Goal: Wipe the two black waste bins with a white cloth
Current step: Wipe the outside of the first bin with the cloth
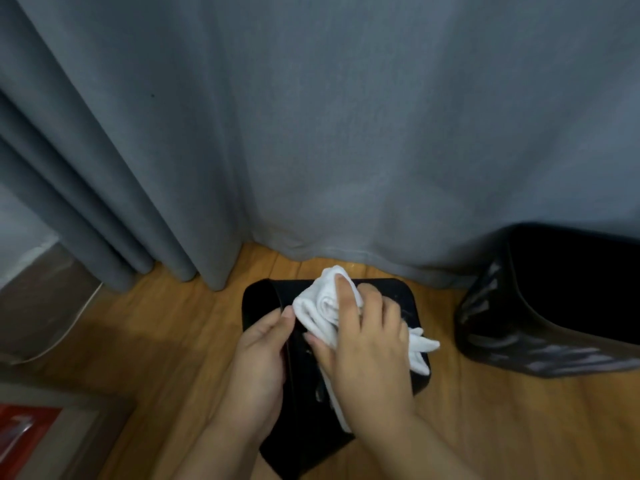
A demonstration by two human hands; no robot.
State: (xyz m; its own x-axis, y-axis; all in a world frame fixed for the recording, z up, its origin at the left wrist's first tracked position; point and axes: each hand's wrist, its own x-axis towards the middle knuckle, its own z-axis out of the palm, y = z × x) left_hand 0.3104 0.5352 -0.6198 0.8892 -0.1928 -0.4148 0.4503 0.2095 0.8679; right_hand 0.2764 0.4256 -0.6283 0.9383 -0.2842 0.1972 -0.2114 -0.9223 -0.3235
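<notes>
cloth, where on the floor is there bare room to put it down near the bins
Bare wooden floor lies between the near bin and the second bin. A wider patch runs left of the near bin, bordered by the curtain. The near bin itself is crowded: the left hand grips it while the right hand presses the cloth.

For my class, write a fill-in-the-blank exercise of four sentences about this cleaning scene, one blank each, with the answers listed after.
1. The right hand presses a ____ cloth onto the nearer bin.
2. The left hand holds that bin's ____ side.
3. The second bin stands to the ____ of the nearer one, untouched.
4. Behind both bins hangs a grey ____, reaching the wooden floor.

Answers: white; left; right; curtain
</notes>
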